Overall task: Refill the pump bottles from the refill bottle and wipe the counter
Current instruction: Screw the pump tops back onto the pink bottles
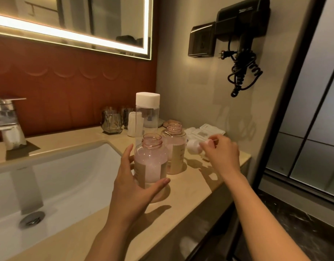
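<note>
Between thumb and fingers of the left hand stands the near bottle, neck open, gripped round its body. Just right of it, the right hand pinches a pump. The smooth, part-full bottle is likely light and slippery; hold it mid-body.

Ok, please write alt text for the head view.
A person's left hand grips an open pink-tinted clear bottle on a beige counter; the right hand pinches a white pump head. A second open bottle and a tall white-capped bottle stand behind.
</note>
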